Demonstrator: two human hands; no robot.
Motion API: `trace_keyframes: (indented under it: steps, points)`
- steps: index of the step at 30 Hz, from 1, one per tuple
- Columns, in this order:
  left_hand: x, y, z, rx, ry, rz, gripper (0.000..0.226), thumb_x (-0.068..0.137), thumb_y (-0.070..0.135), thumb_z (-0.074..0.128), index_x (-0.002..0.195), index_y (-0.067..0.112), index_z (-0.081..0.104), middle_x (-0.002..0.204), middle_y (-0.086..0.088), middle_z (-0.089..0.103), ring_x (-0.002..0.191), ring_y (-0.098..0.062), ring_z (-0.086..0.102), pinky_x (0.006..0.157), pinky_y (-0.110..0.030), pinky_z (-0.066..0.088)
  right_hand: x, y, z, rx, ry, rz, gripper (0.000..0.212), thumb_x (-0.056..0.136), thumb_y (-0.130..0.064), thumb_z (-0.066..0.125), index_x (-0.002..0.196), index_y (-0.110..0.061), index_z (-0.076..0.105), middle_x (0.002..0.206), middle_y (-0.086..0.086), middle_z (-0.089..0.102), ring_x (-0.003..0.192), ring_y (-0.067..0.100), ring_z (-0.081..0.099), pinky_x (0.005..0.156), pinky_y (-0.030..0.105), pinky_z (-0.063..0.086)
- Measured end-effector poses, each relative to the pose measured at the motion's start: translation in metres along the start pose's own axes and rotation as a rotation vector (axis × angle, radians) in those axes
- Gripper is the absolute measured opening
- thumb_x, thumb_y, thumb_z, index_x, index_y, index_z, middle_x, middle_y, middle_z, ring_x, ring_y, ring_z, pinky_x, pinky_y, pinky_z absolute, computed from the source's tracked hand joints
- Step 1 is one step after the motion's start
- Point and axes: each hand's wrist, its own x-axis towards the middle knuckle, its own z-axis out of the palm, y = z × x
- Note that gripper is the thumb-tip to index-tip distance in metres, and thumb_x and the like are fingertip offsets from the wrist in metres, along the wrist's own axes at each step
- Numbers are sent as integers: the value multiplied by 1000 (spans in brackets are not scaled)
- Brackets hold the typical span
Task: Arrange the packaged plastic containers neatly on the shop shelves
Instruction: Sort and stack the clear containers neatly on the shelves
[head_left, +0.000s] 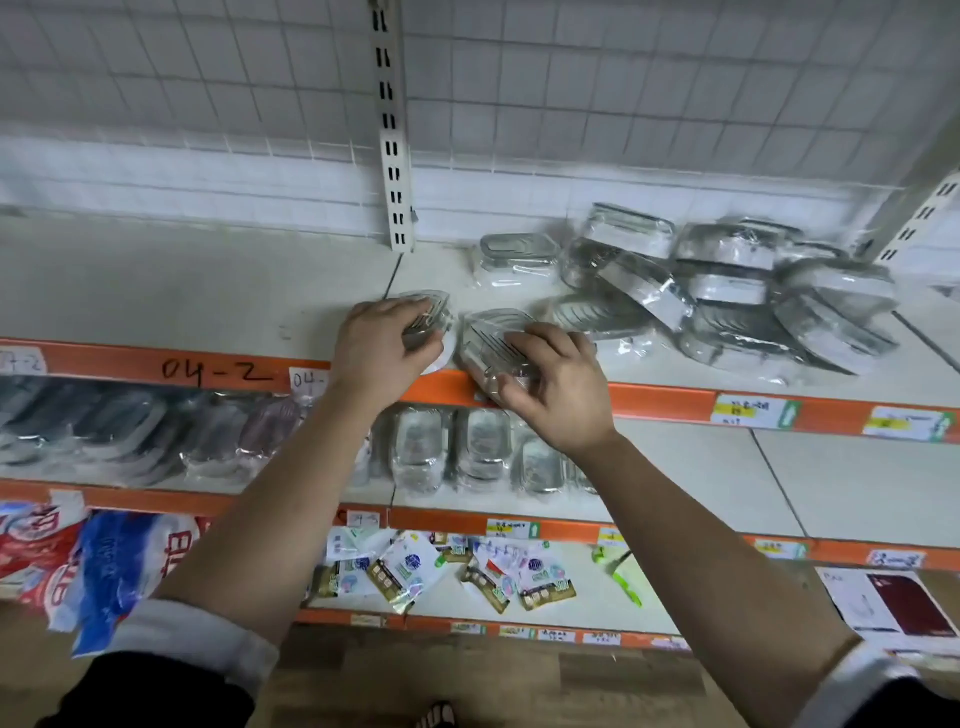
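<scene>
Clear plastic-wrapped container (435, 312) gripped in my left hand (379, 348), its twin container (491, 338) in my right hand (556, 384). I'd set both flush behind the orange shelf edge (665, 400), touching.

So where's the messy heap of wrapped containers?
In the head view, the heap lies on the top shelf, right of the right hand.

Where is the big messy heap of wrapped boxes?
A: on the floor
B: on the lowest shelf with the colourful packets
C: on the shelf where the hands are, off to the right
C: the heap of wrapped containers lies on the top shelf, to the right of both the left hand and the right hand.
</scene>
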Motion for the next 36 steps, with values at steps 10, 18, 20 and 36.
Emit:
trace_keyframes:
  steps: [10, 18, 20, 36]
  points:
    - [-97, 91, 28, 118, 20, 52, 55, 83, 43, 58, 128, 12, 63, 127, -14, 62, 122, -38, 47, 103, -42, 39, -127, 51, -46, 8, 62, 8, 51, 85, -45, 57, 119, -9, 64, 126, 13, 57, 116, 37, 51, 98, 43, 40]
    - [-182, 118, 85, -4, 41, 124, 47, 89, 36, 57, 118, 1, 68, 123, -15, 65, 121, -35, 56, 101, -50, 46, -220, 106, -36, 74, -6, 258, 46, 83, -45, 64, 112, -9, 64, 124, 13, 55, 103, 37, 51, 90, 39, 41]
    - [-195, 120, 103, 4, 1, 130, 46, 90, 36, 57, 118, 1, 68, 124, -16, 65, 120, -35, 57, 104, -49, 44, -233, 120, -27, 86, -22, 321, 42, 81, -36, 73, 110, -8, 65, 122, 14, 56, 101, 39, 52, 89, 39, 42]
    - [-166, 83, 283, 5, -78, 42, 45, 90, 24, 67, 123, -7, 62, 129, -22, 60, 125, -36, 54, 107, -47, 41, -210, 227, 92, 201, 1, 459, 40, 86, -33, 72, 111, -4, 62, 120, 14, 53, 98, 39, 59, 85, 52, 52]
